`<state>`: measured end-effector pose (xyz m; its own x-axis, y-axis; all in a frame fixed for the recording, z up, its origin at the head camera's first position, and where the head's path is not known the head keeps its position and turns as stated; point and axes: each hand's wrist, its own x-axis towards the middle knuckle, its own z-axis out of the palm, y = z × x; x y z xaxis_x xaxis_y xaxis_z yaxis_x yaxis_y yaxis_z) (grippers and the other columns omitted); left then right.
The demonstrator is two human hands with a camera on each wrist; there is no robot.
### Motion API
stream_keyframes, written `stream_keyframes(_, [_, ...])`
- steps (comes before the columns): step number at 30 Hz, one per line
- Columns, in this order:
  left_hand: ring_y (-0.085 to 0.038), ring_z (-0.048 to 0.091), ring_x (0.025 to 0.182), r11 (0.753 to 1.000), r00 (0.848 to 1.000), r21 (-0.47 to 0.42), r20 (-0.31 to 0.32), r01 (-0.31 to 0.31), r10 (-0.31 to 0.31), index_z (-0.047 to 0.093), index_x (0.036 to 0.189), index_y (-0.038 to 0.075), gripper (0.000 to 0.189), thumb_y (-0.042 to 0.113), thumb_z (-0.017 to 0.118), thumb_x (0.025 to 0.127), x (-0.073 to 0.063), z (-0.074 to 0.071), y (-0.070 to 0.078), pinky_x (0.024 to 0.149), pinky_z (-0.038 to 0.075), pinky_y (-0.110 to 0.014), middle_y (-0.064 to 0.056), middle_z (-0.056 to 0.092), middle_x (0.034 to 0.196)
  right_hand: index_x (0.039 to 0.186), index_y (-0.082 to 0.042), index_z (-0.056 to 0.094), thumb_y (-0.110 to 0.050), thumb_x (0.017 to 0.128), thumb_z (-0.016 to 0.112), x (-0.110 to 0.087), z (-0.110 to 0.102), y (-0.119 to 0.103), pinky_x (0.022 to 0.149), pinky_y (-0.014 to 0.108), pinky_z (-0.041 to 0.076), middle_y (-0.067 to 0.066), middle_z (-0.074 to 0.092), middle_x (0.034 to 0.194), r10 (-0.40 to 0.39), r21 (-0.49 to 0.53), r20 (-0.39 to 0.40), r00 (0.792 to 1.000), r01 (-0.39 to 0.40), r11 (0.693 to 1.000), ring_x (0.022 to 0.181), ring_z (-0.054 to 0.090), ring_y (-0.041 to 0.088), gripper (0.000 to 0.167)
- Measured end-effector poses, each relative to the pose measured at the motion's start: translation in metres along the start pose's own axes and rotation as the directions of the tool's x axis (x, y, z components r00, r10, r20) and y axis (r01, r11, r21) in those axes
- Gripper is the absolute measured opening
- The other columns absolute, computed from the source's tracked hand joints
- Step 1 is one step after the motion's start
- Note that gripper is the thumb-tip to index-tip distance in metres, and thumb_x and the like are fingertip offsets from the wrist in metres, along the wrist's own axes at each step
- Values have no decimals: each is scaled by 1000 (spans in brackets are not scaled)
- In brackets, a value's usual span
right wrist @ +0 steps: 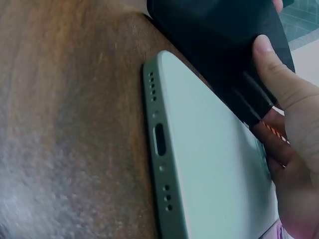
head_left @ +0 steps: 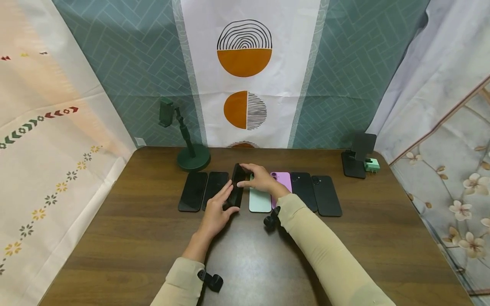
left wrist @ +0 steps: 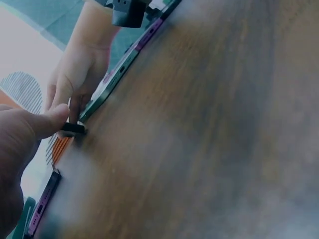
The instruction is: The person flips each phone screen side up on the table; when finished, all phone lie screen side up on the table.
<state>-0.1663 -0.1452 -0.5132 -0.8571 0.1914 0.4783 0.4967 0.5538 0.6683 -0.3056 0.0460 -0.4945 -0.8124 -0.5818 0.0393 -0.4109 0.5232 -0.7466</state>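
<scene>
Both hands hold a black phone (head_left: 236, 194), tilted on its long edge in the middle of a row of phones. My left hand (head_left: 215, 217) grips its near end, fingers along the left side and thumb at the bottom edge. At its far end my right hand (head_left: 261, 177) pinches it, the thumb (right wrist: 273, 62) pressed on the dark face. Right beside it lies a mint green phone (right wrist: 209, 149), its charging port toward me. Two black phones (head_left: 192, 191) lie to the left. A purple phone (head_left: 282, 179) sits partly under my right wrist.
Two dark phones (head_left: 327, 196) end the row at the right. A green phone stand (head_left: 193, 157) stands at the back left. A black stand (head_left: 354, 163) and a small mint-coloured block (head_left: 372, 165) are at the back right. Patterned cloth hangs around the wooden table (head_left: 126, 246).
</scene>
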Motion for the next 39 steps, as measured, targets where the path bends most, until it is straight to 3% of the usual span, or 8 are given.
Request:
stream_keyframes(3, [-33, 54, 131, 1000, 1000, 3, -28, 7, -7, 54, 140, -10, 75, 3, 87, 74, 0, 0, -2, 88, 58, -39, -18, 48, 152, 152, -7, 46, -32, 82, 86, 0, 0, 0, 112, 45, 41, 12, 54, 146, -15, -18, 4, 1000, 15, 1000, 132, 52, 28, 84])
stream_keyframes(9, [-35, 57, 127, 999, 996, 45, -84, 15, -11, 62, 131, -10, 74, 11, 92, 67, 1, 0, -8, 98, 52, -44, -20, 55, 143, 150, -7, 48, -34, 81, 87, 0, 2, 2, 114, 44, 39, 11, 52, 150, -7, -8, -3, 1000, 7, 1000, 136, 49, 28, 84])
stream_keyframes(16, [-37, 61, 123, 993, 993, 100, -103, 65, -55, 70, 121, -8, 70, 18, 95, 62, 1, 2, -10, 101, 50, -50, -21, 61, 135, 148, -10, 53, -32, 79, 89, -1, 3, 1, 114, 45, 39, 10, 53, 150, 5, -21, -18, 1000, -6, 1000, 138, 48, 28, 81])
stream_keyframes(20, [-35, 61, 122, 979, 991, 159, -74, 124, -113, 75, 115, -2, 64, 24, 97, 60, -1, 3, -9, 102, 45, -61, -16, 67, 129, 144, -10, 57, -33, 78, 89, 0, 2, 1, 114, 45, 39, 9, 56, 146, 3, -70, -11, 1000, -4, 998, 136, 50, 28, 77])
stream_keyframes(26, [-30, 57, 120, 967, 989, 212, 9, 140, -146, 75, 116, 4, 57, 28, 94, 68, -1, 4, -9, 99, 44, -56, -9, 71, 123, 142, -11, 59, -36, 80, 87, 0, 3, 3, 113, 45, 40, 9, 58, 144, -9, -146, 9, 1000, 10, 989, 133, 51, 29, 72])
stream_keyframes(34, [-29, 53, 125, 949, 982, 281, 80, 142, -171, 71, 126, 9, 61, 41, 89, 77, -2, 2, -8, 99, 43, -52, -8, 66, 132, 152, -8, 45, -32, 85, 83, -4, -2, 2, 113, 47, 39, 12, 55, 146, -32, -83, -1, 999, 31, 996, 135, 51, 29, 81])
stream_keyframes(39, [-29, 52, 128, 958, 983, 252, 81, 137, -162, 69, 130, 10, 62, 45, 85, 81, 1, 1, 0, 98, 41, -53, -8, 63, 136, 151, -4, 45, -30, 92, 76, -10, -19, -1, 112, 49, 41, 14, 52, 148, -39, -62, -40, 998, 37, 997, 135, 51, 32, 71])
